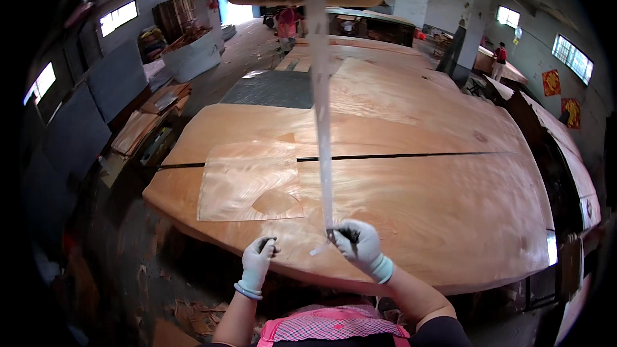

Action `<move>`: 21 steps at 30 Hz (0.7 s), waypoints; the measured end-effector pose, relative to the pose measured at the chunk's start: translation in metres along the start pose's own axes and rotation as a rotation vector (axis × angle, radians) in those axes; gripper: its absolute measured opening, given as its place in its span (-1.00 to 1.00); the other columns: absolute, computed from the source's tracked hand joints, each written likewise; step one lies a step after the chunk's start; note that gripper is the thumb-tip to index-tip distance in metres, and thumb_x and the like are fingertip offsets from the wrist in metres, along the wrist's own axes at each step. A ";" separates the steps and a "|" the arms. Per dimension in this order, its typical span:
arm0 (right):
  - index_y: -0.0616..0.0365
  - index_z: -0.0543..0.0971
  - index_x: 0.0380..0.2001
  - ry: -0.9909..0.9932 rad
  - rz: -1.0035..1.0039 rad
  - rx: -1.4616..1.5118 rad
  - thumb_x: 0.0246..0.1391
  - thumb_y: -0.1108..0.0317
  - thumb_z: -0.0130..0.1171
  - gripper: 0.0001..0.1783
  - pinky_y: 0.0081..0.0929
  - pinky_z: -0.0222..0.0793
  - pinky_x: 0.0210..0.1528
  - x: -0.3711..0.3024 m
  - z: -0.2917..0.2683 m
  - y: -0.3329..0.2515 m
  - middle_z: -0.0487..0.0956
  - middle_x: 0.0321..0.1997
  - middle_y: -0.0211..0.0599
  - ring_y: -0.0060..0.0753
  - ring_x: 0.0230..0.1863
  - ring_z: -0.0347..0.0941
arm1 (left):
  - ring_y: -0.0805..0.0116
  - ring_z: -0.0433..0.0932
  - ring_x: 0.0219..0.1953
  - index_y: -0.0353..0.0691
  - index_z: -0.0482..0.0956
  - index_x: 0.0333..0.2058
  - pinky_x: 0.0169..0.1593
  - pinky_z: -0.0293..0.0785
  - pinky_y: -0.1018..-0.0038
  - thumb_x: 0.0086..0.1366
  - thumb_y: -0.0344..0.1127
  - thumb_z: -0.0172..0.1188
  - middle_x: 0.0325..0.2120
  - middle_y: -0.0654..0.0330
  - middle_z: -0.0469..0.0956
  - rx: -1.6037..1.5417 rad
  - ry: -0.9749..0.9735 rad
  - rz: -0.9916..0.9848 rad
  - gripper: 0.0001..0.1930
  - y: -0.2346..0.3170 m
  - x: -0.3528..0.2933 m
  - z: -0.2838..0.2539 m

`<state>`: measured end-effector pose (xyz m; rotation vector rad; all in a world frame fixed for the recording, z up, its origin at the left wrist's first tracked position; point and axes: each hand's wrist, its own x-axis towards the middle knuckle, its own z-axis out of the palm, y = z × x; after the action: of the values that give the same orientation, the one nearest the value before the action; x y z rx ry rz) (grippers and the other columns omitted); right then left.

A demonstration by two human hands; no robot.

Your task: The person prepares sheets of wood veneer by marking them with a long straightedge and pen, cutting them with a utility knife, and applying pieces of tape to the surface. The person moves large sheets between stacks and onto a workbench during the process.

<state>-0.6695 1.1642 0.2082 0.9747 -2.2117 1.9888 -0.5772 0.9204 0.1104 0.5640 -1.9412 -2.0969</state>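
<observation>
A pale translucent strip of tape (319,109) hangs from above and runs down to my right hand (358,244), whose gloved fingers are closed on its lower end. A small whitish scrap (315,252) shows beside those fingertips. My left hand (258,258), also in a white glove with dark fingertips, is pinched closed near the front edge of a large wood veneer sheet (424,212); anything in the pinch is hidden. On the sheet, to the left, lies a smaller rectangular veneer piece (247,170) with a leaf-shaped patch (276,203) near its corner.
A dark gap (411,155) crosses the veneer-covered table. Beyond it lies a dark grey sheet (270,88). Veneer stacks (148,119) stand at left, and a long veneer-covered bench (565,128) at right. Scraps (193,315) litter the floor. Other people (287,22) are farther back.
</observation>
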 end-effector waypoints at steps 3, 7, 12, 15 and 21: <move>0.20 0.65 -0.39 -0.001 0.157 0.010 0.05 0.36 0.24 -0.87 -0.50 0.37 -0.50 -0.036 0.003 0.038 0.58 -0.57 -0.22 -0.49 -0.59 0.46 | 0.51 0.48 -0.28 -0.35 0.51 -0.11 -0.15 0.41 0.59 0.23 -0.39 0.27 -0.36 0.25 0.52 -0.022 -0.093 0.267 -0.72 0.049 -0.001 0.045; 0.14 0.64 -0.43 -0.095 -0.002 -0.326 -0.02 0.34 0.24 -0.88 -0.36 0.37 -0.53 -0.051 -0.001 0.042 0.53 -0.59 -0.16 -0.16 -0.61 0.46 | 0.47 0.48 -0.38 -0.35 0.49 -0.11 -0.22 0.42 0.46 0.13 -0.33 0.35 -0.43 0.25 0.51 0.290 -0.485 0.463 -0.62 0.094 0.001 0.081; 0.15 0.57 -0.16 -0.486 -0.280 -0.163 -0.03 0.37 0.22 -0.69 -0.32 0.41 -0.41 -0.059 -0.032 0.010 0.57 -0.42 -0.16 -0.11 -0.44 0.52 | 0.37 0.56 -0.44 -0.14 0.45 0.02 -0.27 0.47 0.34 0.27 -0.15 0.24 -0.43 0.29 0.57 0.155 -0.246 0.518 -0.61 0.045 0.038 0.103; 0.19 0.55 -0.08 -0.363 0.285 -0.026 0.07 0.28 0.20 -0.66 -0.34 0.44 -0.31 -0.040 -0.049 0.004 0.59 -0.34 -0.07 -0.07 -0.38 0.53 | 0.36 0.57 -0.28 -0.11 0.38 0.09 -0.11 0.49 0.38 0.36 -0.06 0.10 -0.26 0.20 0.59 -0.809 -0.329 -0.174 -0.58 0.030 0.038 0.118; 0.11 0.56 0.01 -0.244 0.203 -0.151 0.15 0.20 0.16 -0.62 -0.33 0.40 -0.31 -0.058 -0.087 0.076 0.57 -0.29 0.06 -0.06 -0.36 0.52 | 0.41 0.56 -0.18 -0.39 0.59 -0.14 -0.03 0.45 0.47 0.32 -0.14 0.18 -0.25 0.14 0.63 -0.005 -0.696 -0.395 -0.63 -0.005 0.011 0.137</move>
<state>-0.6909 1.2675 0.1338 1.0643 -2.6433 1.8252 -0.6449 1.0398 0.1105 0.2345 -2.3089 -2.8302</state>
